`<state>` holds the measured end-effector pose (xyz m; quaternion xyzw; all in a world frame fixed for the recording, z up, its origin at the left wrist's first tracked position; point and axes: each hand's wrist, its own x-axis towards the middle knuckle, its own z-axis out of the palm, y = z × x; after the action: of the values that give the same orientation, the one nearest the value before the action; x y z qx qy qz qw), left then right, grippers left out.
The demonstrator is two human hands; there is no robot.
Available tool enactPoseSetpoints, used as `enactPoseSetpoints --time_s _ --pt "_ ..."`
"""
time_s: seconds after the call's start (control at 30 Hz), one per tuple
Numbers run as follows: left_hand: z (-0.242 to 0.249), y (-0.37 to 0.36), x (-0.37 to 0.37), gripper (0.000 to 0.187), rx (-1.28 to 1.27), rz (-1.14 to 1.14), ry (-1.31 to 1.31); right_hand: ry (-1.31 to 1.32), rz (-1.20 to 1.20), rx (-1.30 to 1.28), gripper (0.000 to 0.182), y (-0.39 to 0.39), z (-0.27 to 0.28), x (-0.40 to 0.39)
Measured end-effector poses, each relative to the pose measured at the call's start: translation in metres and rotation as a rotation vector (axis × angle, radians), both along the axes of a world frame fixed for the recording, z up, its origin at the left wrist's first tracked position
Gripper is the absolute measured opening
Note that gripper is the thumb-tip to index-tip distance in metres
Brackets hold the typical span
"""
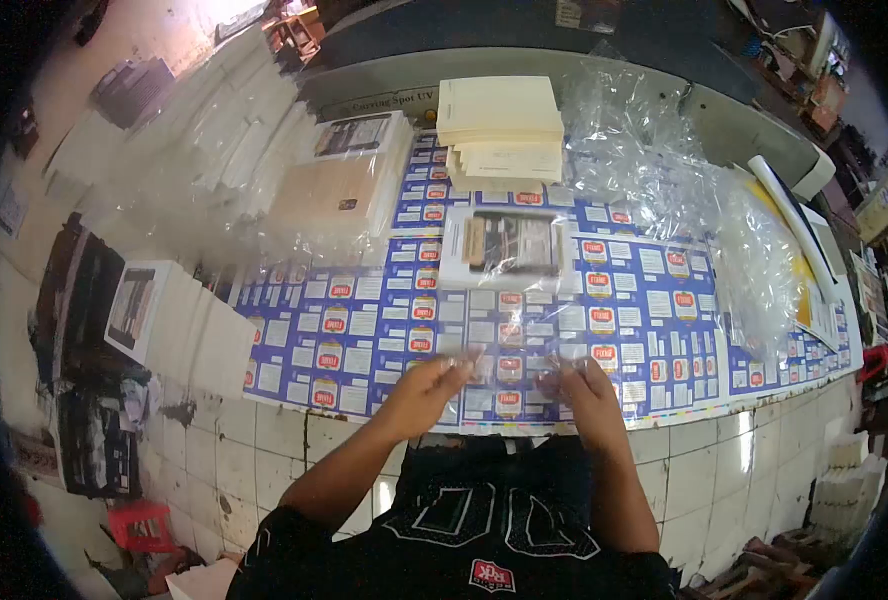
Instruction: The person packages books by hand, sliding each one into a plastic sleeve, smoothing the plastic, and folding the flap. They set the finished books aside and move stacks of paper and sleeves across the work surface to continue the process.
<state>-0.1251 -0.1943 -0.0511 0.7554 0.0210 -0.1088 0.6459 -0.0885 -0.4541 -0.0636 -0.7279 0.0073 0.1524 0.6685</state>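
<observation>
While both hands worked at the near edge of the desk [754,395], a clear plastic sleeve [509,345] was held stretched between them, its top reaching toward the desk's middle. Left hand [426,392]: fingers closed in a pinch on the sleeve's lower left corner. Right hand [586,390]: fingers pinched likewise on the lower right corner. The sleeve hung just above the surface; whether its far end touched the desk could not be told.

Surface: the desk top was covered by a large printed sheet [654,330] of blue, white and red labels in rows. A bagged booklet [509,245] lay at the desk's centre, just beyond the sleeve. At the far edge stood a stack of cream paper [499,115]. Loose clear bags [654,160] were heaped toward the far right corner and along the right edge. At the far left sat wrapped bundles [339,185], with a row of white stacks [179,320] along the left edge.

Room: the desk front was faced with white tiles [294,440], stained and cracked. A red stool [139,525] stood on the floor at lower left. Cluttered shelves showed dimly at the right.
</observation>
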Motion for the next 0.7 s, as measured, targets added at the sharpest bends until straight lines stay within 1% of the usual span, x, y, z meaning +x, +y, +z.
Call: enactPoseSetpoints --time_s 0.03,0.07,0.1,0.13,0.17,0.23,0.3,0.37,0.4,0.43,0.47,0.5,0.53,0.57,0.6,0.63,0.67,0.7 --pt "0.003 0.001 -0.009 0.034 0.001 0.000 0.002 -0.015 0.004 -0.059 0.025 -0.005 -0.005 -0.006" --pt "0.007 0.004 -0.019 0.033 0.083 -0.010 0.082 0.166 -0.063 0.159 0.025 -0.003 0.007 -0.015" --pt "0.008 0.008 -0.027 0.032 0.164 -0.016 0.162 0.171 -0.057 0.160 0.025 -0.006 0.011 -0.021" --pt "0.004 0.014 -0.034 0.041 0.180 -0.034 0.185 0.247 -0.162 0.189 0.027 -0.010 0.011 -0.027" --pt "0.013 0.021 -0.042 0.041 0.182 -0.004 0.196 0.328 -0.255 0.216 0.032 -0.014 0.011 -0.034" --pt "0.047 0.045 -0.064 0.060 0.347 0.270 0.032 0.080 -0.244 -0.079 0.033 -0.024 0.012 -0.043" --pt "0.073 0.113 -0.082 0.083 1.212 0.570 -0.520 -0.057 -0.355 -0.138 0.040 -0.041 -0.011 -0.045" --pt "0.146 0.155 -0.088 0.086 1.925 0.852 -0.488 -0.271 -0.363 -0.153 0.036 -0.060 -0.024 -0.039" --pt "0.160 0.184 -0.089 0.084 2.057 0.953 -0.340 -0.296 -0.326 -0.214 0.032 -0.062 -0.026 -0.034" --pt "0.160 0.208 -0.096 0.082 2.167 1.045 -0.196 -0.323 -0.305 -0.286 0.029 -0.064 -0.023 -0.032" --pt "0.153 0.224 -0.105 0.082 2.183 1.052 -0.198 -0.243 -0.311 -0.173 0.025 -0.043 0.004 -0.037" --pt "0.144 0.241 -0.108 0.077 1.927 0.963 -0.207 -0.238 -0.319 -0.164 0.025 -0.032 0.011 -0.041" --pt "0.142 0.247 -0.105 0.072 1.671 0.872 -0.219 -0.314 -0.213 -0.142 0.024 -0.028 0.013 -0.044" --pt "0.148 0.237 -0.097 0.072 1.680 0.862 -0.244 -0.389 -0.115 -0.117 0.023 -0.019 0.018 -0.048" --pt "0.149 0.219 -0.093 0.068 1.731 0.824 -0.219 -0.323 -0.044 -0.135 0.022 -0.010 0.031 -0.055" --pt "0.146 0.203 -0.096 0.065 1.778 0.787 -0.185 -0.448 0.037 -0.209 0.022 -0.006 0.028 -0.059" --pt "0.139 0.193 -0.099 0.054 1.728 0.724 -0.493 -0.447 0.101 -0.144 0.024 0.000 0.026 -0.063" --pt "0.136 0.182 -0.098 0.054 1.709 0.705 -0.522 -0.446 0.148 -0.093 0.027 0.005 0.024 -0.068"
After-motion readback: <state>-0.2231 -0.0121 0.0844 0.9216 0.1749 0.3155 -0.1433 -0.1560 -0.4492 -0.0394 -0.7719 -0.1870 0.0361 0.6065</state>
